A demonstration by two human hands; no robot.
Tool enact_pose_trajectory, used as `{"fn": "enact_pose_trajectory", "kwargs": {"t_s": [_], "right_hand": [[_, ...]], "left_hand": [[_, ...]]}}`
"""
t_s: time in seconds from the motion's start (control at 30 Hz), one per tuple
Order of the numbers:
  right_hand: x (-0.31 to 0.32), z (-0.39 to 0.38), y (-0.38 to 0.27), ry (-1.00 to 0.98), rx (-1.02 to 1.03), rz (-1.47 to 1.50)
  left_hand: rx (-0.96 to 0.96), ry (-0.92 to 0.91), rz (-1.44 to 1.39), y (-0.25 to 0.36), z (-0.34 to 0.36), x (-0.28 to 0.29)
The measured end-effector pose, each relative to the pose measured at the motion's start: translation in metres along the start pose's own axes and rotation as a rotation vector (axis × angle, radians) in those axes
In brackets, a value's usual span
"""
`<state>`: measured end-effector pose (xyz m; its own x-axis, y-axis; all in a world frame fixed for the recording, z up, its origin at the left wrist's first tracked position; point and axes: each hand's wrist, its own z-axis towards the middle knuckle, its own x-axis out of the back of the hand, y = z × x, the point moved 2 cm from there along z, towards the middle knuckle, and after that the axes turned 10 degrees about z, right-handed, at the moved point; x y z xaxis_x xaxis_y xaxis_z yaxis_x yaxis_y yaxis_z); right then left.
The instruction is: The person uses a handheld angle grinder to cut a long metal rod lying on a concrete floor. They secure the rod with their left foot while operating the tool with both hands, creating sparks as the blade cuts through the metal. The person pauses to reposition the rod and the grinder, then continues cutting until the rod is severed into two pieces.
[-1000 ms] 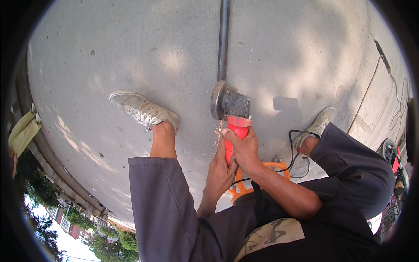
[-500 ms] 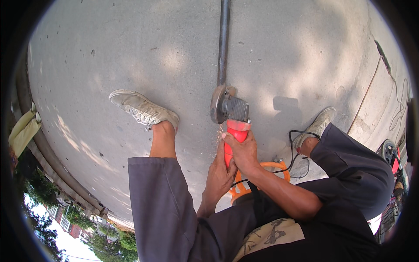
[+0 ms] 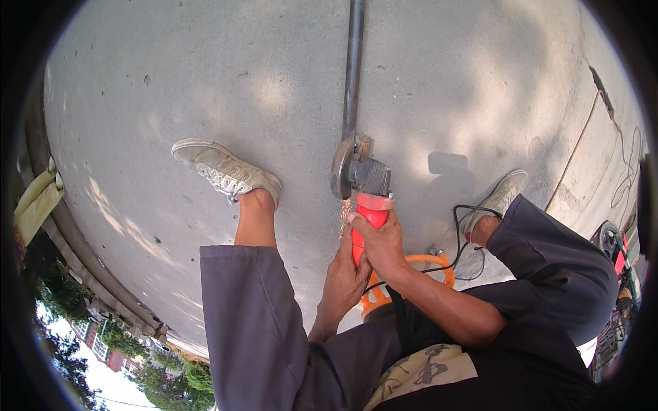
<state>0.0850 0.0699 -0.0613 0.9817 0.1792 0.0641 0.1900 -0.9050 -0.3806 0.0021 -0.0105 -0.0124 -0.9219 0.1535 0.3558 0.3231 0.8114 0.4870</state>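
Note:
A red angle grinder (image 3: 371,218) with a dark gear head is held between my hands, its guarded disc against the near end of a long dark metal pipe (image 3: 353,68). Orange sparks fly from the disc toward me. My left hand (image 3: 343,277) wraps the rear of the red body from below and left. Higher up, my right hand (image 3: 381,240) grips the body with the thumb lying along it. A small brownish block (image 3: 364,144) sits by the pipe's end, partly hidden by the grinder. The contact point of the disc is hidden behind its guard.
Below my hands is an orange plastic stool (image 3: 444,274), with a black cord (image 3: 458,236) looping past it. My shoes (image 3: 226,168) stand on the concrete either side. A wheeled thing (image 3: 610,240) lies far right; another person's legs (image 3: 34,205) show far left.
The sparks are denser and brighter. The grinder's head has tipped down very slightly, while both hands keep the same grip.

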Motion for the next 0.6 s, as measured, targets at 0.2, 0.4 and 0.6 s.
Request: {"fn": "enact_pose_trajectory", "kwargs": {"t_s": [0.2, 0.4, 0.6], "right_hand": [[0.001, -0.001, 0.005, -0.024, -0.04, 0.001], [0.002, -0.003, 0.004, -0.028, -0.05, 0.003], [0.0, -0.003, 0.011, -0.013, 0.0, 0.016]], "left_hand": [[0.008, -0.008, -0.025, -0.001, -0.005, 0.0], [-0.01, -0.003, 0.02, -0.005, -0.006, -0.002], [0.038, -0.034, -0.014, -0.003, -0.008, -0.001]]}}
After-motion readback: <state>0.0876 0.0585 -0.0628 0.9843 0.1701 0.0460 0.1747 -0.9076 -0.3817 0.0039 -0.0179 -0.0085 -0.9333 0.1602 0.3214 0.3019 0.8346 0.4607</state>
